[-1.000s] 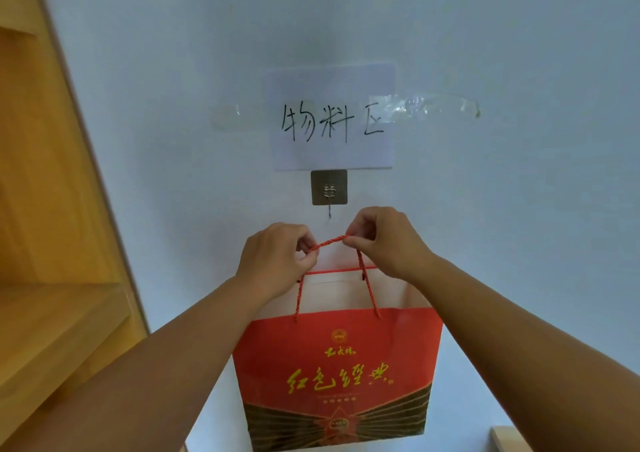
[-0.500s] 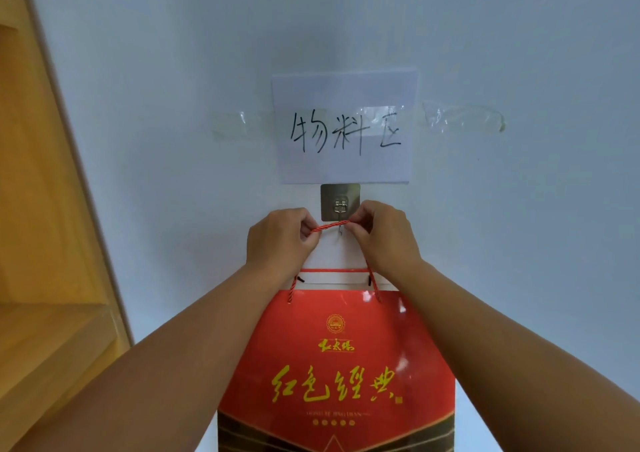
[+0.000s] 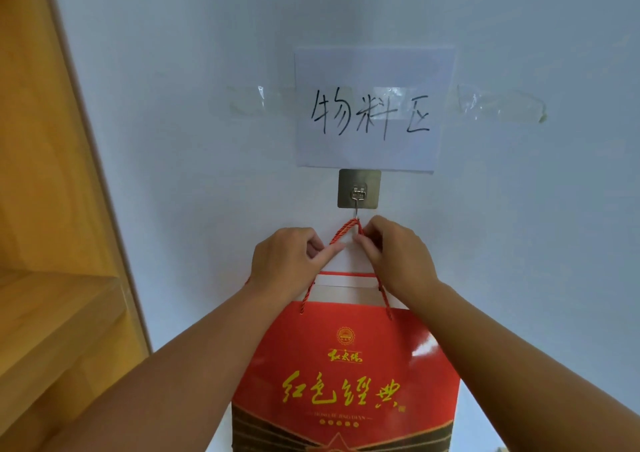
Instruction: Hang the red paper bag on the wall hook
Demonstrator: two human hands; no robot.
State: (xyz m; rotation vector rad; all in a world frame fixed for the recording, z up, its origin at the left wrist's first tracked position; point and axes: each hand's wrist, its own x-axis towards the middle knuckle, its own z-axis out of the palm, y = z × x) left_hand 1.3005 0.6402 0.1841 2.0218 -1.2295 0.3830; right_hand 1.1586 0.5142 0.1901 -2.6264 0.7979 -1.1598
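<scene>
Since half a second ago the rope handle [image 3: 347,231] has peaked into an inverted V over the wall hook [image 3: 358,193]. Left hand [image 3: 289,261] and right hand [image 3: 398,256] each pinch one side of it. Below them the red paper bag [image 3: 346,375] hangs against the wall [image 3: 519,243].

A second ago the red rope handle [image 3: 343,235] was stretched flat between both hands, well below the wall hook [image 3: 357,213]. Half a second ago it was level with the hook's tip. Now it peaks into an inverted V at the tip, with the left hand [image 3: 289,261] at its 7 o'clock and the right hand [image 3: 398,257] at 5 o'clock, both lower. The red paper bag [image 3: 346,375] sits higher and nearer.
</scene>
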